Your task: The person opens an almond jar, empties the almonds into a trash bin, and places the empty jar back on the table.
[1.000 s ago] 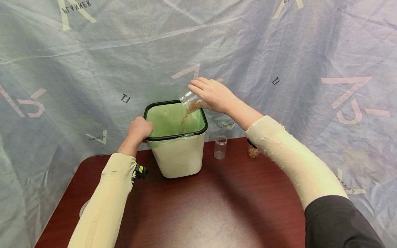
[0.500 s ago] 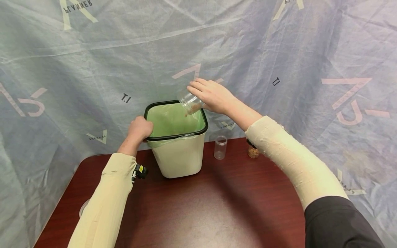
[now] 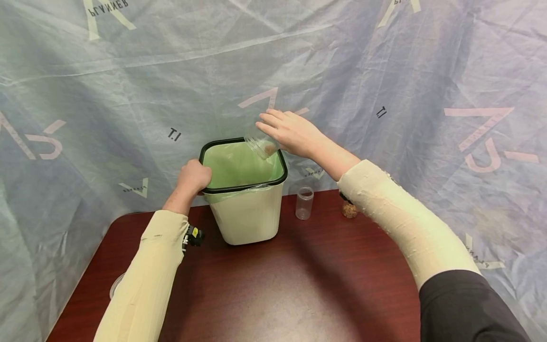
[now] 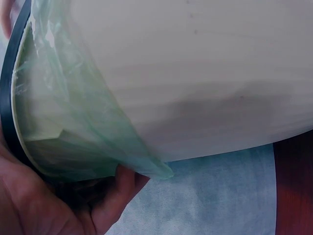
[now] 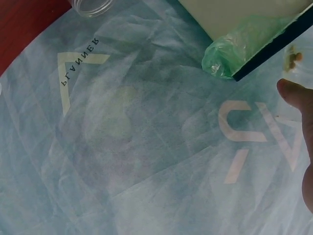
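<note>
A cream trash bin point(image 3: 245, 218) with a black rim and a green liner bag point(image 3: 228, 164) stands at the back of the table. My left hand point(image 3: 193, 176) grips its rim on the left side; in the left wrist view the fingers point(image 4: 124, 183) curl under the rim against the liner. Over the bin's right back corner, my right hand point(image 3: 292, 133) holds a clear plastic jar point(image 3: 258, 146), tipped mouth-down toward the opening. A little brown crumbly stuff remains inside the jar. In the right wrist view only the thumb point(image 5: 293, 93) and part of that hand show.
To the right of the bin stands a clear jar point(image 3: 304, 203) on the red-brown table point(image 3: 273, 285). Farther right, a container of brown bits point(image 3: 349, 210) is partly behind the right sleeve. A clear round lid-like thing point(image 3: 115, 286) lies by the left sleeve. Printed sheeting point(image 3: 192, 71) hangs behind.
Brown bits were falling from the jar into the bin; the stream has stopped and less is left inside. The right hand has tipped the jar slightly further down. The left hand stays put.
</note>
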### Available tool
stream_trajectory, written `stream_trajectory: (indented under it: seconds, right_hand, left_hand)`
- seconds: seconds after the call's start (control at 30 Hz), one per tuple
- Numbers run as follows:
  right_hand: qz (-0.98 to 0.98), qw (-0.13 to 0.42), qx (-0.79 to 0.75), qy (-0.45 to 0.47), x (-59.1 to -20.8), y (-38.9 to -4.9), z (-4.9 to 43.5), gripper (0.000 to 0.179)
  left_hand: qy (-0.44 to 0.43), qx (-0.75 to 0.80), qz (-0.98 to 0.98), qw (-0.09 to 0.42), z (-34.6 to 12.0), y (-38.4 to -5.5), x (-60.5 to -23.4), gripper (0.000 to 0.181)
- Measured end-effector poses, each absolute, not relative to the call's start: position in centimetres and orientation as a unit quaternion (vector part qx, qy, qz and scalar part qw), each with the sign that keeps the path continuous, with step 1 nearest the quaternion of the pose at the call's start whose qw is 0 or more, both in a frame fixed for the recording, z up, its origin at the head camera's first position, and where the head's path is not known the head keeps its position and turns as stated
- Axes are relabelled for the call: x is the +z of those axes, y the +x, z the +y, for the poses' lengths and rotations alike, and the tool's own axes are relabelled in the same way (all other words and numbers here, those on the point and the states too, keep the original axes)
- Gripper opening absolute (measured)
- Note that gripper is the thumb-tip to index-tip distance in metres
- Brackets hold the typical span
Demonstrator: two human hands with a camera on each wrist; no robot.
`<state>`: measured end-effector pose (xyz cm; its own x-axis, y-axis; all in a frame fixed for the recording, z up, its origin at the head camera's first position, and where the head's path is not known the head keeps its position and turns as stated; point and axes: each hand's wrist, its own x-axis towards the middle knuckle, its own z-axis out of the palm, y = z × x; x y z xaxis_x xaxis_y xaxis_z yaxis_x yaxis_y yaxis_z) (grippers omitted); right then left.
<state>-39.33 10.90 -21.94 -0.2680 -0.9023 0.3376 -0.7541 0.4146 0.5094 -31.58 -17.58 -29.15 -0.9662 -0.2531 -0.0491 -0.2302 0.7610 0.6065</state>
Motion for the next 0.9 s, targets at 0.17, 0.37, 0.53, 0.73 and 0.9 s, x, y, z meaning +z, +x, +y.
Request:
stream_trajectory:
  seconds: [0.17, 0.37, 0.53, 0.73, 0.9]
  right_hand:
    - [-0.78, 0.303, -0.127, 0.533, -22.03, -39.39, 10.85, 0.059]
    - [-0.78, 0.3, -0.128, 0.535, -22.24, -39.49, 10.91, 0.059]
    - [-0.779, 0.299, -0.136, 0.534, -22.39, -39.61, 10.96, 0.058]
    - [-0.759, 0.313, -0.177, 0.543, -22.35, -39.55, 11.02, 0.057]
    - [-0.738, 0.326, -0.216, 0.55, -22.42, -39.52, 11.05, 0.06]
  left_hand:
    - [0.123, -0.315, -0.941, 0.016, -17.67, -31.66, -29.18, 0.047]
    - [0.118, -0.315, -0.942, 0.017, -17.52, -31.74, -29.19, 0.048]
    - [0.118, -0.317, -0.941, 0.013, -17.32, -31.5, -29.0, 0.044]
    - [0.118, -0.322, -0.939, 0.011, -17.44, -31.51, -29.03, 0.045]
    - [0.119, -0.316, -0.941, 0.014, -17.49, -31.53, -29.06, 0.048]
